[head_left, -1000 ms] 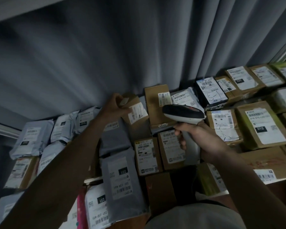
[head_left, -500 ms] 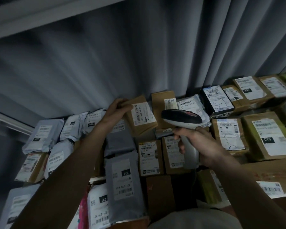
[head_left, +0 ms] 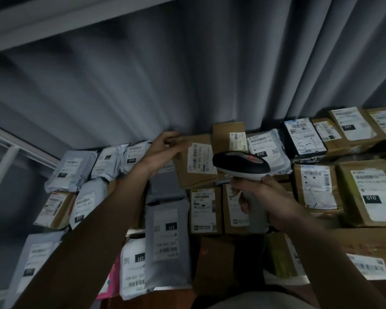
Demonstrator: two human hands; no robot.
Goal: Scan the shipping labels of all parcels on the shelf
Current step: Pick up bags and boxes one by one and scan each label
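Here, at the far left of the shelf (head_left: 134, 231), soft grey poly mailers (head_left: 70, 170) lie packed edge to edge, labels up; they look light and floppy, so a label may wrinkle or slide unless the bag is flattened with a palm first. Lower down, a long grey mailer (head_left: 167, 246) marked 231 lies across its neighbours, with a white bag (head_left: 133, 268) beside it.

Moving right, the left hand (head_left: 163, 150) reaches to the back row and grips the upper left corner of a small cardboard box (head_left: 194, 163), fingers curled over its top edge, tipping it so its white shipping label (head_left: 200, 158) faces up. The box looks stiff and light; holding it by a corner or edge, clear of the barcode, seems the sensible grip. Its lower edge rests against the parcels below.

Just right of it, the right hand (head_left: 259, 199) is wrapped firmly round the grey handle of a barcode scanner (head_left: 241, 163), whose dark head hovers close to the tilted label and points toward it. Whether the trigger is pressed I cannot tell.

Further right sit more brown cartons (head_left: 316, 186), a black parcel (head_left: 303, 137) with handwriting on its label, and a large box marked 010 (head_left: 370, 192). These look rigid and lie label up, so probably readable without lifting. A grey curtain (head_left: 187, 74) hangs behind everything.
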